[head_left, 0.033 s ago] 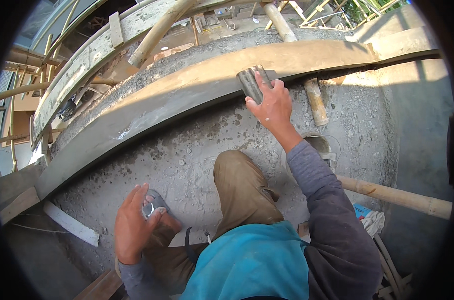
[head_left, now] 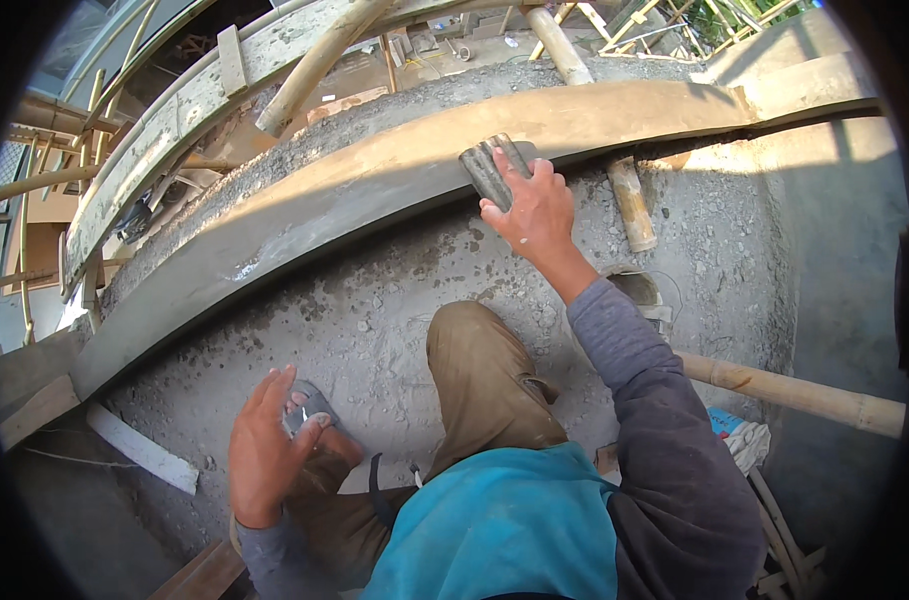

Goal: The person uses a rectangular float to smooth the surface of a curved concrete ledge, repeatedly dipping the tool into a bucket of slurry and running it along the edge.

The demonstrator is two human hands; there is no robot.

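A long, curved band of smoothed cement [head_left: 304,205] runs across the view, partly sunlit and partly in shade. My right hand [head_left: 537,210] presses a small grey ridged block [head_left: 489,168] against the band's shaded lower part, index finger stretched over it and thumb at its near side. The block's underside is hidden. At the lower left my left hand [head_left: 269,440] hangs in the air, fingers extended and holding nothing. It is above my sandalled foot [head_left: 314,405].
A bamboo pole [head_left: 794,395] juts in from the right, and a short bamboo stub [head_left: 631,205] sticks out below the band. Near my right forearm is a round bucket-like container [head_left: 636,285]. A white strip [head_left: 144,448] lies at left. Bamboo scaffolding [head_left: 324,65] stands beyond.
My right hand and the grey block have slid slightly left along the cement band. My left hand has stayed where it was.
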